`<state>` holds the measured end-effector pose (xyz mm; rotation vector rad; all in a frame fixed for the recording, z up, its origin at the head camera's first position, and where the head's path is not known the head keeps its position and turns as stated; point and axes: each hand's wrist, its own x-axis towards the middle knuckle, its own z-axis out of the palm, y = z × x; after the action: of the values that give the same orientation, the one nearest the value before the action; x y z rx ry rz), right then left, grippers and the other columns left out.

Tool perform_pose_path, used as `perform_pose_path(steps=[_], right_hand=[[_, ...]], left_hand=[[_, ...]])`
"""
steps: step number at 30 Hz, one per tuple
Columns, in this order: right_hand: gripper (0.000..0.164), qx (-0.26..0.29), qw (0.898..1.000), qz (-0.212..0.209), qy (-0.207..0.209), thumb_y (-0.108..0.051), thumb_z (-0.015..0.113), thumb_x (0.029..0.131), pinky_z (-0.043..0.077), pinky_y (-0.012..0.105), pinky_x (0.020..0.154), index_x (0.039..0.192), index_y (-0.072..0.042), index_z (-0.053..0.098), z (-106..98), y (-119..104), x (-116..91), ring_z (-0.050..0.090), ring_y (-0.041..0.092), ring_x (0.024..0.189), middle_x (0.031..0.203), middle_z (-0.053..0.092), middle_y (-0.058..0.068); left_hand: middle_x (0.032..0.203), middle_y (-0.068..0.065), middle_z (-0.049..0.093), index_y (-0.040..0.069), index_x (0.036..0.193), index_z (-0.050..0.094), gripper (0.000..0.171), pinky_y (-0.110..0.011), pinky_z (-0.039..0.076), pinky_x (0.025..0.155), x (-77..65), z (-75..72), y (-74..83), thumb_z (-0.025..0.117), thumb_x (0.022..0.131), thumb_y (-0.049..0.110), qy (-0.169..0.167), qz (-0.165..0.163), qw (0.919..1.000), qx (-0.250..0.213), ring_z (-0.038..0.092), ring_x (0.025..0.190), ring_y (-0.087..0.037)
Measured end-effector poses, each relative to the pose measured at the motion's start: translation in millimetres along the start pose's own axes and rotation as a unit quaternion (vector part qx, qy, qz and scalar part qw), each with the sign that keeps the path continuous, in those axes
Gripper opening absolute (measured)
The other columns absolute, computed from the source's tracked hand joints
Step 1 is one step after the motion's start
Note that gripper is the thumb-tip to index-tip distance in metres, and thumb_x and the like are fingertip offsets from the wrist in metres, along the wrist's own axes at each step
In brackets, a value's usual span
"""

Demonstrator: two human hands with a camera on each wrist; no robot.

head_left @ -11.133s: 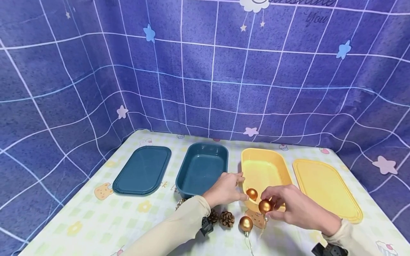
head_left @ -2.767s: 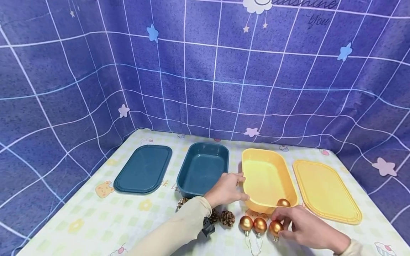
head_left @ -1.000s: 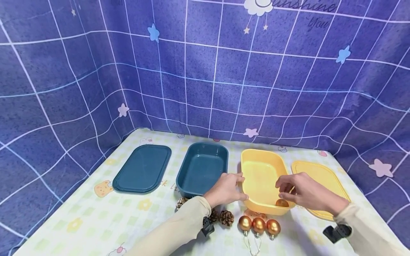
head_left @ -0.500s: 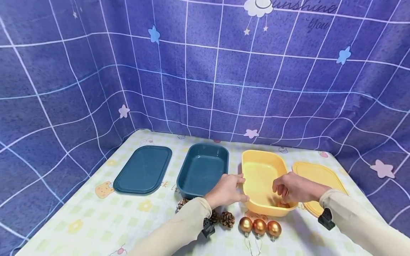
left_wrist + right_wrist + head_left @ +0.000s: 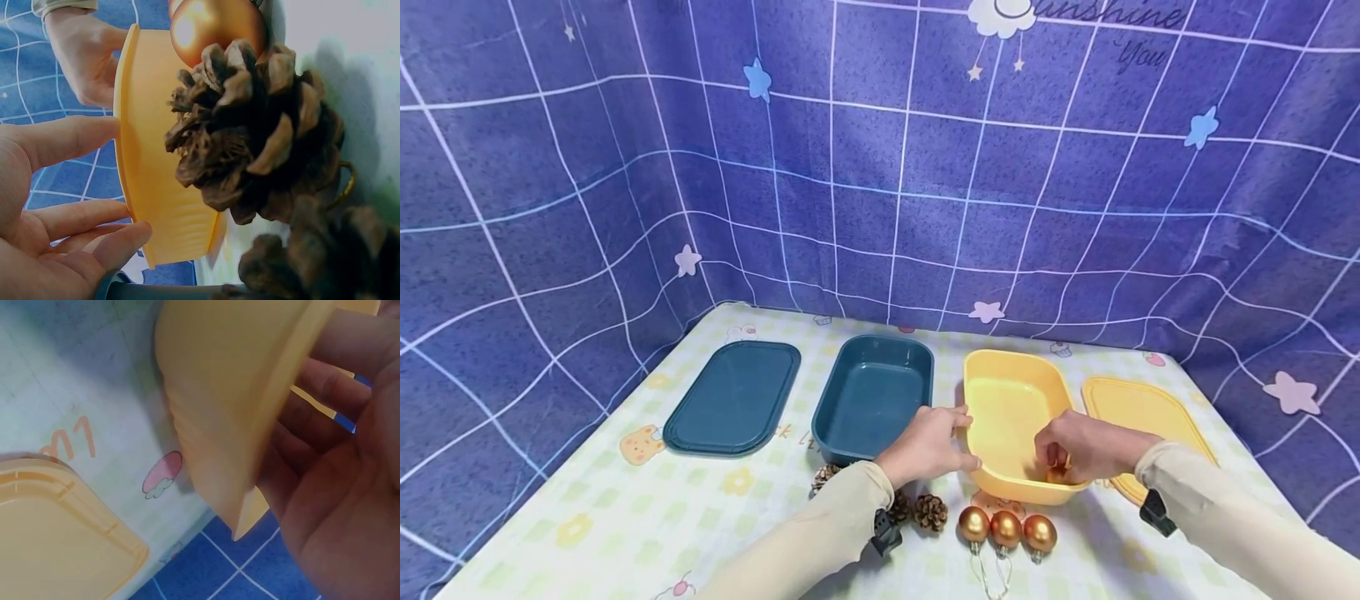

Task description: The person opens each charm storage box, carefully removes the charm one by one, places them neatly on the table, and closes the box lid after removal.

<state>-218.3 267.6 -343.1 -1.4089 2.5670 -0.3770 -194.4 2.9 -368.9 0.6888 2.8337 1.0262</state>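
My left hand [image 5: 927,446] holds the left rim of the yellow box [image 5: 1000,357], thumb and fingers set apart along it; the left wrist view shows their tips on the rim. My right hand [image 5: 1093,446] reaches over the right wall into that box. Its bent fingers pinch a gold Christmas ball [image 5: 1057,476] in the near right corner, mostly hidden by them. In the right wrist view the box wall [image 5: 212,425] covers the fingertips. Three more gold Christmas balls [image 5: 1006,530] lie in a row before the box, hanging strings towards me.
Several pine cones [image 5: 931,512] lie left of the balls, partly behind my left forearm. A dark blue box [image 5: 823,417] stands left of the yellow one. Its blue lid [image 5: 737,400] lies farther left; a yellow lid [image 5: 1138,400] lies at right, partly under my right arm.
The right hand has brought two Christmas balls out to the row on the table, then gone back into the yellow box and closed round another. The left hand stays on the rim.
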Motion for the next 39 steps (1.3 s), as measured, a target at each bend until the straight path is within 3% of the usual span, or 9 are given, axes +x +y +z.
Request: perform_pose_path(steps=[5,13,25,39], right_hand=[[0.022,-0.011,0.999,-0.01,0.028,0.006,0.073,0.07,0.047,0.012,0.055,0.076,-0.015,0.069,5.7,5.1,0.8,0.057,-0.001,0.062,0.068,0.068,-0.005],[0.018,0.028,0.995,0.069,0.069,-0.001,0.078,0.073,0.059,0.024,0.066,0.082,-0.014,0.07,3.9,11.9,1.4,0.064,0.002,0.072,0.076,0.071,-0.005],[0.016,0.049,0.988,0.106,0.101,-0.007,0.081,0.078,0.06,0.026,0.069,0.089,-0.014,0.073,-4.3,13.2,4.9,0.067,0.001,0.077,0.082,0.075,-0.006],[0.021,0.139,0.973,0.084,0.165,-0.005,0.077,0.084,0.059,0.024,0.079,0.104,-0.005,0.073,-9.8,0.9,-4.9,0.07,0.012,0.086,0.096,0.077,0.004]], left_hand=[[0.149,-0.006,0.056,0.003,0.132,0.065,0.062,-0.038,0.046,0.114,0.0,0.1,0.1,0.085,0.078,0.028,0.003,0.003,1.0,0.003,0.054,0.137,-0.029],[0.15,-0.005,0.054,0.003,0.132,0.065,0.063,-0.041,0.045,0.115,-0.8,2.3,-0.7,0.086,0.078,0.028,0.002,-0.003,1.0,0.0,0.053,0.138,-0.031],[0.149,-0.005,0.055,0.004,0.132,0.065,0.063,-0.04,0.045,0.115,0.4,1.4,0.5,0.086,0.078,0.028,0.003,-0.005,1.0,0.004,0.053,0.137,-0.031],[0.15,-0.005,0.054,0.003,0.132,0.065,0.064,-0.042,0.041,0.118,0.9,1.1,2.0,0.086,0.077,0.026,0.003,-0.01,0.9999,-0.005,0.051,0.14,-0.031]])
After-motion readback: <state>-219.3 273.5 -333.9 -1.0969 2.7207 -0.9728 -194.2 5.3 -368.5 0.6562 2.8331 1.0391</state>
